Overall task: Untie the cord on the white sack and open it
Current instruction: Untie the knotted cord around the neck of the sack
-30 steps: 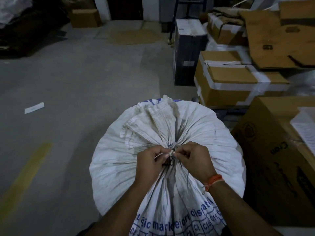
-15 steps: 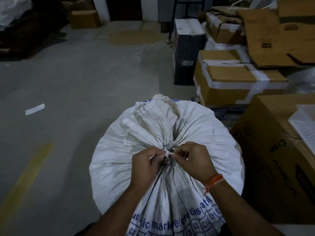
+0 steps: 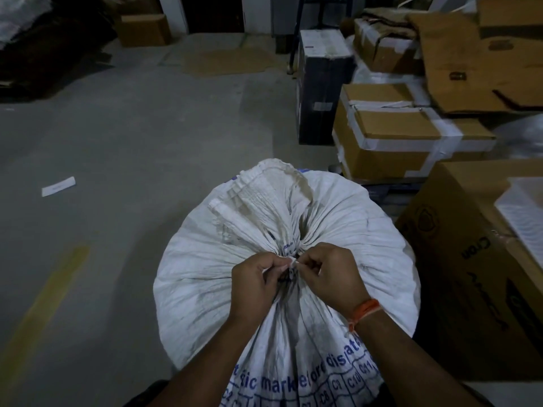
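Note:
A full white woven sack point(image 3: 367, 259) with blue print stands on the floor right below me. Its neck is gathered tight, and the loose top flap point(image 3: 264, 201) fans out beyond the tie. A thin pale cord point(image 3: 292, 261) shows at the gathered neck, mostly hidden by my fingers. My left hand point(image 3: 255, 284) pinches the cord from the left. My right hand point(image 3: 332, 276), with an orange wrist thread, pinches it from the right. The fingertips of both hands almost meet at the knot.
Taped cardboard boxes point(image 3: 393, 136) and a dark box point(image 3: 320, 83) stand stacked to the right, with a large carton point(image 3: 476, 274) close beside the sack. Grey concrete floor point(image 3: 132, 136) lies to the left, with a paper strip point(image 3: 58, 186) and a yellow line point(image 3: 44, 309).
Both hands stay pinched at the knot with small finger shifts. The sack's top flap has loosened slightly and spread a little further away from me.

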### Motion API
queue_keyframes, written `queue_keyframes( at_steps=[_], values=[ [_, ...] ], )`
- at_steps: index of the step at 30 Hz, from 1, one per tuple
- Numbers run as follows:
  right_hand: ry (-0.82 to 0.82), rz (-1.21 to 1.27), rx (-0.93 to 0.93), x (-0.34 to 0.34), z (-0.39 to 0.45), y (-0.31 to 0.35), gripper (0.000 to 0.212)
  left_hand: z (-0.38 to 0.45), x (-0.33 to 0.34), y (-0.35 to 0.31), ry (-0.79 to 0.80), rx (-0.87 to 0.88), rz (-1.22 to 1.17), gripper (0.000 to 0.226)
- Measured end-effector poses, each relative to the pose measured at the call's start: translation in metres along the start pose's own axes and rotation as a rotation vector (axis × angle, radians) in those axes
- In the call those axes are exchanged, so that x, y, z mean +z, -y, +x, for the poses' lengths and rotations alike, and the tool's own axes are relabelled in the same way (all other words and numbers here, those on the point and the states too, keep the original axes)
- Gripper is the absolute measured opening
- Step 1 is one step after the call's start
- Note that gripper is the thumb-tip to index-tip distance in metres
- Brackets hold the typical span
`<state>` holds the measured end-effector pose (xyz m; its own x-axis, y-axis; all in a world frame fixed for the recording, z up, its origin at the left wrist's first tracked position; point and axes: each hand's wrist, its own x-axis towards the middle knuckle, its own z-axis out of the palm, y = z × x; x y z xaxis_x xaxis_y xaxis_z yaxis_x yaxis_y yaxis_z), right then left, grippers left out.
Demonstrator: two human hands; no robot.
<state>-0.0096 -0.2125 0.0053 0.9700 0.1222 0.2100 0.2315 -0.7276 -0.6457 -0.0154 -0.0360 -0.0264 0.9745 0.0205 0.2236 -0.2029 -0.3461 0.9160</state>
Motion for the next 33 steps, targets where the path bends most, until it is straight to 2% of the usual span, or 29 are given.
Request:
queue_keyframes(
  at_steps=[5,10,15,20,22,24,27,29,33],
  values=[
    [0.033,0.056,0.073,-0.004,0.0,-0.002,0.005,0.002,-0.005,0.005,-0.012,-0.019,0.023,0.015],
    [0.022,-0.004,-0.003,-0.001,0.001,0.001,0.009,0.001,-0.001,0.0,0.004,0.005,0.015,0.012],
    [0.047,0.093,0.039,-0.009,0.002,-0.003,0.005,0.002,-0.008,0.006,-0.015,-0.022,0.034,0.011],
    [0.038,0.012,-0.044,0.001,0.003,-0.002,0.009,0.0,-0.003,0.001,0.009,-0.019,0.035,0.011],
    [0.038,0.121,0.01,0.007,0.004,-0.003,0.01,0.0,-0.004,0.004,0.004,-0.023,0.038,0.01],
    [0.072,0.343,0.138,0.003,0.006,-0.006,0.013,0.0,-0.006,0.006,0.005,-0.026,0.057,0.013],
    [0.255,0.576,0.222,-0.003,0.007,-0.014,0.039,-0.002,-0.008,0.0,0.05,-0.033,0.045,0.013],
    [0.285,0.569,0.19,0.001,0.006,-0.015,0.035,-0.003,-0.009,-0.005,0.087,-0.074,-0.009,0.017],
    [0.15,0.689,0.31,0.008,0.006,-0.017,0.014,0.004,-0.012,0.004,0.178,-0.261,-0.125,0.029]
  ],
)
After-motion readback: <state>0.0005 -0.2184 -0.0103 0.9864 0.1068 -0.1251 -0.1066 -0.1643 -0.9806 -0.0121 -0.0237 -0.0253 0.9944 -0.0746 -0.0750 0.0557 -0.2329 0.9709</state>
